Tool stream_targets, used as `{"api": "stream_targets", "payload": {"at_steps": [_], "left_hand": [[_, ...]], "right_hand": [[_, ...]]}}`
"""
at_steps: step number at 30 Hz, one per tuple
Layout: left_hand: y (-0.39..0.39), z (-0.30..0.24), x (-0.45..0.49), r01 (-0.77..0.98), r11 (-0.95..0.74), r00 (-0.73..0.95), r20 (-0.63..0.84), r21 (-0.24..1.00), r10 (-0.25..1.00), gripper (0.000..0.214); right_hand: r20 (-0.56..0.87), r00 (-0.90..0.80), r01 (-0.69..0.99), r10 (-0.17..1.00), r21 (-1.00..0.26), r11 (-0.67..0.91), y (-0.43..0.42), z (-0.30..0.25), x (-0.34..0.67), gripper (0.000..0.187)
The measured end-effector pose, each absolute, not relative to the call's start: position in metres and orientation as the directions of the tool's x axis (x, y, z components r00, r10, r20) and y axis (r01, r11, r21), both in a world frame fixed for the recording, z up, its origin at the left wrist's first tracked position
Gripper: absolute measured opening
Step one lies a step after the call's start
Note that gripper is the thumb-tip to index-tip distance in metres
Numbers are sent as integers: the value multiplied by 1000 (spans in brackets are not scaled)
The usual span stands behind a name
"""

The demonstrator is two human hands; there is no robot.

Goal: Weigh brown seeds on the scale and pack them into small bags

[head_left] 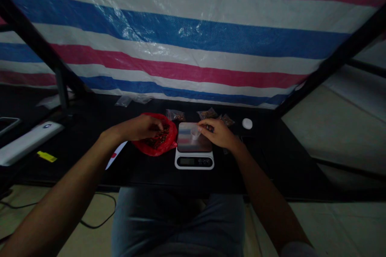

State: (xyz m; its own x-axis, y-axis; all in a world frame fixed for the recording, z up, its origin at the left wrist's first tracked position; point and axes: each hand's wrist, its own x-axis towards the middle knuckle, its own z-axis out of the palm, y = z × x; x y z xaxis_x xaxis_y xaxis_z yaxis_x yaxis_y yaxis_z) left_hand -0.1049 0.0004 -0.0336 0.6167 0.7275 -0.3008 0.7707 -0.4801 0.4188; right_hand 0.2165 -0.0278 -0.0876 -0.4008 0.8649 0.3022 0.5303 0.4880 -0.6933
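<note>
Denim-clad, my legs (135, 221) are before the scale (194, 160). Left of it, my left hand (143, 127) reaches into a red bag (172, 133), I can't tell its grip; over the scale, my right hand (219, 132) pinches a clear cup (195, 133).

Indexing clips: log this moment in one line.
left hand: at red bag, over loose pieces | right hand: holding clear cup at scale

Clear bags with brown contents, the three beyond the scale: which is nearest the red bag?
The leftmost clear bag, just beyond the rim of the red bag; the middle one and rightmost one lie nearer the right hand.
</note>
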Motion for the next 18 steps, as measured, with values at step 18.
{"api": "stream_targets", "payload": {"at_steps": [18], "left_hand": [[-8,0,9,545,-760,822,-48,354,567,28]], "right_hand": [[334,-335,513,881,-719,468,-23,-85,223,20]]}}
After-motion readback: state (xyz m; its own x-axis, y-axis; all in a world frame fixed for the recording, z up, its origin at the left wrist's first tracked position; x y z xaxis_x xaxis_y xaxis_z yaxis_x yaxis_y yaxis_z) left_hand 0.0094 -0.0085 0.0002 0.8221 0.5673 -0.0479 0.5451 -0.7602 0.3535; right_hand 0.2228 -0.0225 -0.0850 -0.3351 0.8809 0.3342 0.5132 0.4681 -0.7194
